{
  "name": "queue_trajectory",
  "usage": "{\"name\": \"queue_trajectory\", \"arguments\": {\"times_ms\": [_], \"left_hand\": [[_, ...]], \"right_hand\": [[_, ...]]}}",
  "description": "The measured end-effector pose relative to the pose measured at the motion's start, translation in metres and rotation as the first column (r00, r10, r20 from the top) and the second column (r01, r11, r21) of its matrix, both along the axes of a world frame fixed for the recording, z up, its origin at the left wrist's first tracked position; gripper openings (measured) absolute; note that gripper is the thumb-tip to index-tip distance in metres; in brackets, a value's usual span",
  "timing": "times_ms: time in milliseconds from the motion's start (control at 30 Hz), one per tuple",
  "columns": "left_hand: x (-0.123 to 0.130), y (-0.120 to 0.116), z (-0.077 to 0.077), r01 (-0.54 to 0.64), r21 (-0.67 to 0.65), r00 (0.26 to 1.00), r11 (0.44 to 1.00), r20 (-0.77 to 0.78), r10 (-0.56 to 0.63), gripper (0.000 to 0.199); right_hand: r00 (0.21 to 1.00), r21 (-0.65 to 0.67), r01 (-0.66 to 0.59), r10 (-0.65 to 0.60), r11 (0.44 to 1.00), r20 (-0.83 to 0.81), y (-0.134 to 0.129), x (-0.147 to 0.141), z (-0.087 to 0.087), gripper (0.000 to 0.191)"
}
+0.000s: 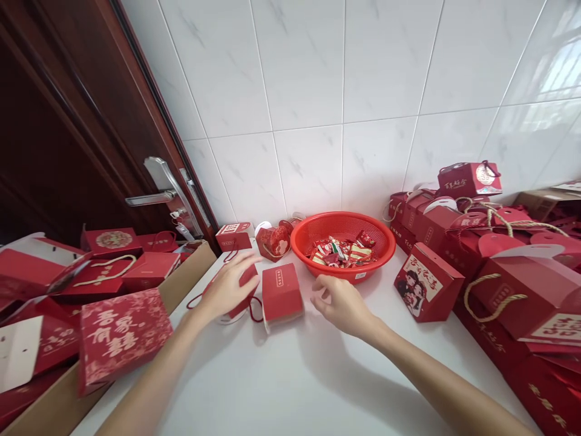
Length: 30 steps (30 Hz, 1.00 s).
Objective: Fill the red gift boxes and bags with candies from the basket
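My left hand (233, 283) is over a small red gift box (242, 297) with a dark red cord handle, its fingers stretched out and apart. The hand covers much of that box, and I cannot tell whether they touch. Just right of it, another red gift box (281, 293) stands on the white table (263, 381). My right hand (340, 303) hovers to the right of this second box, its fingers loosely curled with a gap at the thumb and nothing visible in them. Behind it sits a red plastic basket (297, 245) with wrapped candies (345, 251) inside.
A cardboard carton (190, 272) full of red boxes stands at left, by a door handle (152, 198). Small red boxes (233, 236) line the tiled wall. At right are a box with a cartoon couple (431, 284) and a stack of handled gift boxes (508, 297).
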<state>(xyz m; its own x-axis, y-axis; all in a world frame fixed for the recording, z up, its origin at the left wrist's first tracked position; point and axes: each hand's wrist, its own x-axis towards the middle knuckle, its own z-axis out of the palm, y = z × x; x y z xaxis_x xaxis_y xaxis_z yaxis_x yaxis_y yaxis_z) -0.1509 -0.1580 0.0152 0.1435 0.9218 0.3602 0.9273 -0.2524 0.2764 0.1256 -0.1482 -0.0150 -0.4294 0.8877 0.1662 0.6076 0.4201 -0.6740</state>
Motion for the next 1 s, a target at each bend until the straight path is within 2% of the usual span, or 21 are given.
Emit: {"name": "queue_trajectory", "arguments": {"times_ms": [100, 167, 233, 300, 433, 533, 600, 633, 800, 933, 1000], "left_hand": [[0.047, -0.002, 0.000, 0.127, -0.071, 0.991, 0.989, -0.023, -0.129, 0.054], [0.068, -0.008, -0.005, 0.186, -0.159, 0.969, 0.970, -0.130, -0.208, 0.077], [0.075, -0.017, -0.012, 0.204, -0.231, 0.938, 0.951, -0.232, -0.258, 0.095], [0.069, -0.024, -0.019, 0.184, -0.254, 0.921, 0.950, -0.293, -0.257, 0.100], [0.042, -0.028, -0.021, 0.152, -0.231, 0.949, 0.961, -0.236, -0.207, 0.086], [0.032, -0.025, -0.014, 0.136, -0.191, 0.984, 0.972, -0.090, -0.155, 0.067], [0.034, -0.023, -0.008, 0.122, -0.150, 0.992, 0.981, 0.028, -0.119, 0.054], [0.037, -0.021, -0.005, 0.125, -0.128, 0.990, 0.984, 0.078, -0.116, 0.049], [0.066, -0.014, 0.005, 0.177, 0.008, 0.954, 0.984, 0.246, -0.174, 0.042], [0.089, -0.005, 0.005, 0.243, 0.045, 0.886, 0.969, 0.396, -0.241, 0.037], [0.097, 0.001, -0.001, 0.234, 0.048, 0.856, 0.971, 0.463, -0.229, 0.036]], "right_hand": [[0.977, -0.042, -0.037, 0.045, 0.998, 0.209, -0.004, -0.002, -0.001, 0.020], [0.958, -0.047, -0.056, 0.067, 0.997, 0.280, -0.007, 0.000, -0.001, 0.022], [0.942, -0.045, -0.077, 0.087, 0.996, 0.323, -0.008, 0.003, 0.001, 0.018], [0.930, -0.045, -0.109, 0.118, 0.993, 0.347, -0.008, 0.006, 0.003, 0.014], [0.903, -0.059, -0.258, 0.263, 0.964, 0.340, -0.009, 0.010, 0.008, 0.016], [0.834, -0.065, -0.486, 0.484, 0.872, 0.263, -0.012, 0.012, 0.014, 0.034], [0.804, -0.029, -0.557, 0.548, 0.830, 0.233, -0.015, 0.015, 0.021, 0.039], [0.810, -0.002, -0.550, 0.533, 0.835, 0.245, -0.016, 0.016, 0.025, 0.038], [0.875, 0.130, -0.381, 0.311, 0.916, 0.372, -0.024, 0.029, 0.047, 0.021], [0.898, 0.243, -0.236, 0.116, 0.941, 0.425, -0.025, 0.043, 0.060, 0.047], [0.884, 0.245, -0.154, 0.023, 0.957, 0.466, -0.023, 0.051, 0.065, 0.054]]}}
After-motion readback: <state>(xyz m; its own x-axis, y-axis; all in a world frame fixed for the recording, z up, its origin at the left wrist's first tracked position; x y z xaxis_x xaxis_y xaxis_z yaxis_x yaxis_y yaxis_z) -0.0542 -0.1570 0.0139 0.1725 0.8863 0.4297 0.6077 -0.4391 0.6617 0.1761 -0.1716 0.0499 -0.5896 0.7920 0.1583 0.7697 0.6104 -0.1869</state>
